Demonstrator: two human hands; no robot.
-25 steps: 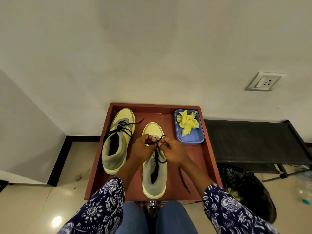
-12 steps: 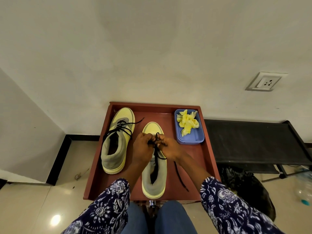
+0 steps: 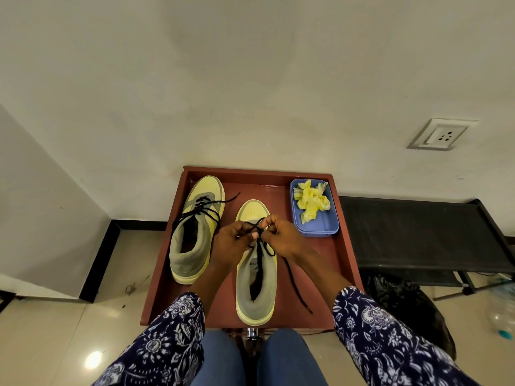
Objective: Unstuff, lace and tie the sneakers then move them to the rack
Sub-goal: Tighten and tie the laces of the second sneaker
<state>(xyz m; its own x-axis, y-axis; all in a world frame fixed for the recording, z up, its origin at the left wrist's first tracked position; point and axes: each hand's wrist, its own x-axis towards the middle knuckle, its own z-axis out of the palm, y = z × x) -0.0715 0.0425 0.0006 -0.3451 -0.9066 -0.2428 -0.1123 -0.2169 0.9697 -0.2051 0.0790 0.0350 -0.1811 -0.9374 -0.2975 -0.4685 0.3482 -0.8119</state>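
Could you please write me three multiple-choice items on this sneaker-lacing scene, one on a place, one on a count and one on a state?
1. Where does the shallow blue plastic tray holding crumpled yellow paper sit?
A. far right corner of the red-brown wooden tray
B. on the black metal rack
C. on the tiled floor

2. How many yellow-and-grey sneakers are on the red-brown tray?
A. one
B. two
C. three

3. What are the hands doing?
A. resting flat on the tray
B. lifting a sneaker
C. both pinching the black lace over the nearer sneaker

Answers:
1 A, the blue tray lies inside the far right corner.
2 B, the laced left sneaker and the nearer one.
3 C, the left hand and right hand meet at the lace with curled fingers.
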